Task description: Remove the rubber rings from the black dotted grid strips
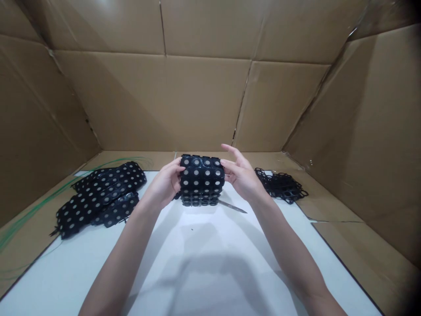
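A stack of black plastic sheets [201,180] with rows of round grey discs stands on the white table [204,263] in the middle. My left hand [164,184] grips its left side, fingers curled onto the top sheet. On its right side my right hand [241,175] pinches the edge with thumb and fingers, the index finger raised. A thin metal blade [232,206] lies on the table just under my right hand, partly hidden by the stack.
A heap of similar black sheets with discs [100,197] lies at the left. Empty black frames with open holes [281,184] lie at the right. Green strands [39,206] run along the left edge. Brown cardboard walls [204,101] surround the table.
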Tool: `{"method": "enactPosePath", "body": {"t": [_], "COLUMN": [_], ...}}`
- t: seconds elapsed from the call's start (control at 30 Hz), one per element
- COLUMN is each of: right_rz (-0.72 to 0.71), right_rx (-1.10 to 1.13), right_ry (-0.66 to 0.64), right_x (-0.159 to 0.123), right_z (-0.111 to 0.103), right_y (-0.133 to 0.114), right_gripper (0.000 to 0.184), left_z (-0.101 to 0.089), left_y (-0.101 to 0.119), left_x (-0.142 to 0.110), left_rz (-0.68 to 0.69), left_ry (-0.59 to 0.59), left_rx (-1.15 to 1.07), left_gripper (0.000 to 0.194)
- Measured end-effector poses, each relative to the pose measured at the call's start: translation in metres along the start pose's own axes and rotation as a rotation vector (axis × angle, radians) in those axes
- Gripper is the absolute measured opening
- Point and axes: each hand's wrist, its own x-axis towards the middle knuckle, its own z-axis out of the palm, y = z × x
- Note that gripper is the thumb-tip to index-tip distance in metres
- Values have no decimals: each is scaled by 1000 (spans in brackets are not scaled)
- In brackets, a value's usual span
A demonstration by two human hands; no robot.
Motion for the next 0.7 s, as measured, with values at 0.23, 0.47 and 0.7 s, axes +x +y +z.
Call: {"method": "enactPosePath", "body": {"t": [0.23, 0.47, 0.7], "right_rz": [-59, -129, -170], "right_rx": [-75, -148, -102], "right_ry": [-34, -34, -30], "right_x": [0, -4, -4], "right_z": [-2, 1, 3], "right_y": [2, 0, 2], "right_gripper": [62, 65, 64], "left_z": [-1, -5, -10], "left_y": [0, 8, 10], "left_x": [2, -2, -4], "left_rz": [4, -5, 38], "left_ry": [51, -74, -85], "left_rx": [-1, 70, 161], "left_gripper": [22, 39, 45]}}
